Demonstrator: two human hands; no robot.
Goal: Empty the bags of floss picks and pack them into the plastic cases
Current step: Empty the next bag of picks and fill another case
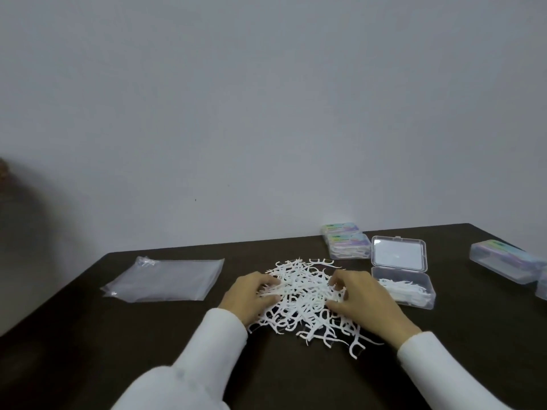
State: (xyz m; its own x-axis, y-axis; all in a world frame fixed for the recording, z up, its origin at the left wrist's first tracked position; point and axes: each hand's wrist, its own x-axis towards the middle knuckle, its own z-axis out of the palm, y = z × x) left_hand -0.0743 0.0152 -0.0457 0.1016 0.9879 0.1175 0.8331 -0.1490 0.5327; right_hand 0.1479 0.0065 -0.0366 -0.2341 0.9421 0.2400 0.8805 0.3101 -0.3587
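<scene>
Both hands, left hand and right hand, pinch floss picks from the pile, next needing transfer into the open case

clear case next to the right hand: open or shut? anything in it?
Open. The clear case has its lid hinged back flat on the table, and floss picks lie in the base, partly filling it.

Case labels too blurred, unreadable.
</scene>
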